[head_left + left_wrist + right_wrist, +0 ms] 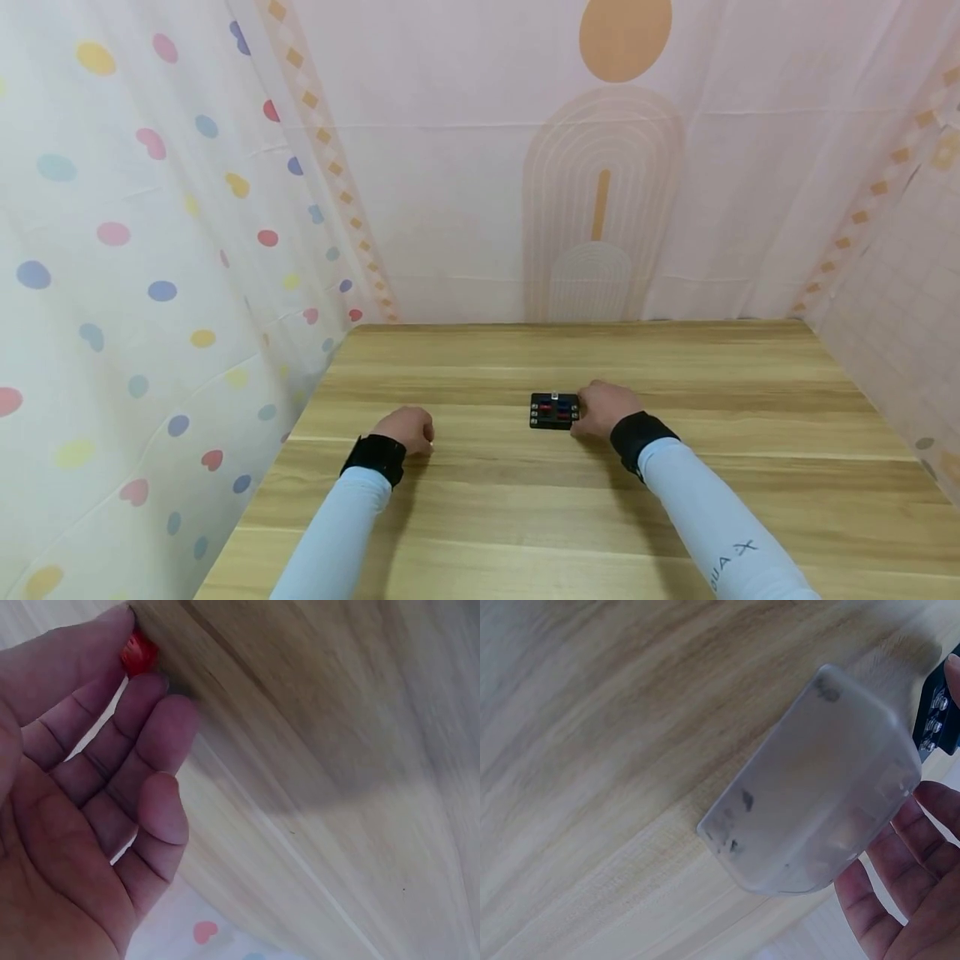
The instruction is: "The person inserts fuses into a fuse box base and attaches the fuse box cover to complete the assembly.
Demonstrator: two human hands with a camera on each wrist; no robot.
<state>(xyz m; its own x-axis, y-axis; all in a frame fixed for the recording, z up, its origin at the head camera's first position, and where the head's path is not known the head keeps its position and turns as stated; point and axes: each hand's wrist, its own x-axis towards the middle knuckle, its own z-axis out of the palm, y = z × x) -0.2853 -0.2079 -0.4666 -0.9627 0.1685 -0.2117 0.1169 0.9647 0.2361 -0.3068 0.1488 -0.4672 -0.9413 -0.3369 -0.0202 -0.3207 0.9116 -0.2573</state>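
My left hand (406, 429) is just above the table, left of the fuse block. Thumb and fingertips pinch a small glossy red fuse (140, 655), mostly hidden by the fingers; its other fingers are loosely bent. The black fuse block (553, 411) lies on the table with red and blue fuses in its middle and screw terminals along its sides. My right hand (604, 408) grips it by its right end. In the right wrist view, a translucent plastic cover (810, 787) is beside the right fingers, close to the block; whether they touch it, I cannot tell.
The wood-grain table (510, 517) reaches back to a pale curtain (465, 208) with arch patterns. A dotted curtain (150, 333) hangs along the left edge, and another patterned sheet (900, 275) along the right.
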